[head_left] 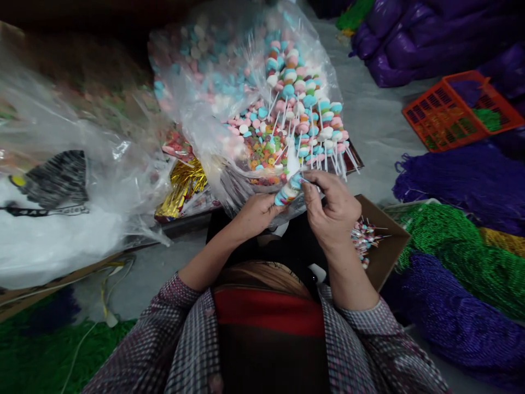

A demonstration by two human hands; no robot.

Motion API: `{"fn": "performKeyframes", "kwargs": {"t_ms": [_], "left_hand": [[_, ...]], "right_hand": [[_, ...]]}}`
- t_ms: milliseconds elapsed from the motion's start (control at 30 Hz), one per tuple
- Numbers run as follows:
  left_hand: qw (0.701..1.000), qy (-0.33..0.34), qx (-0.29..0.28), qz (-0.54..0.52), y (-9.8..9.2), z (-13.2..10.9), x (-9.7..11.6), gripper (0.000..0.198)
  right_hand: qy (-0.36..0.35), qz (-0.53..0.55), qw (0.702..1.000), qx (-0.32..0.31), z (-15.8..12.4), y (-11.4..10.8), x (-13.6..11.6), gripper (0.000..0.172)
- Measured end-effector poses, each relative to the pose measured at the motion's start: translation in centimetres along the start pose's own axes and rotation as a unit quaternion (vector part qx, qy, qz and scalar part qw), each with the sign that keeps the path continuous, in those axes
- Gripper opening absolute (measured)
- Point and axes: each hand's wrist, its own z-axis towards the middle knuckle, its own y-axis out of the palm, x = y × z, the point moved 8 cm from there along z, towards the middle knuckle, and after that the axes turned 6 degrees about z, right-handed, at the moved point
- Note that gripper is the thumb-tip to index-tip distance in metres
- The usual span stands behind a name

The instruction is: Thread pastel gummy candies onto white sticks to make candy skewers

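Observation:
Between my two hands is a candy skewer (pixel 287 191) of blue, white and pink pieces with a clear shiny wrapper around it. My left hand (pixel 256 214) grips its lower left end, fingers closed. At the upper right end, the thumb and fingers of my right hand (pixel 334 210) are pinched together on the skewer or its wrapper; which of the two is partly hidden. Just beyond lie several bare candy skewers (pixel 311 117) on white sticks, stacked on a large clear bag (pixel 200 123). Loose ring candies (pixel 262 156) show in the bag's opening.
A cardboard box (pixel 391 241) with wrapped skewers (pixel 364 238) stands by my right forearm. Gold tinsel (pixel 184 183) lies left of the bag. Another plastic bag (pixel 123 164) covers the far left. Right are green bead strands (pixel 451 235), purple strands (pixel 463 317) and an orange crate (pixel 435 123).

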Motion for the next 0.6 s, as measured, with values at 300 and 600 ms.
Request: {"fn": "performKeyframes", "kwargs": {"t_ms": [300, 600], "left_hand": [[0.999, -0.002, 0.018, -0.028, -0.8, 0.0, 0.5, 0.041], [0.958, -0.101, -0.021, -0.266, -0.6, -1.4, -1.5, 0.037]], "right_hand": [[0.101, 0.136, 0.984, 0.06, -0.6, 0.6, 2.1, 0.011], [0.275, 0.344, 0.892, -0.106, -0.5, 6.8, 3.4, 0.051]]}}
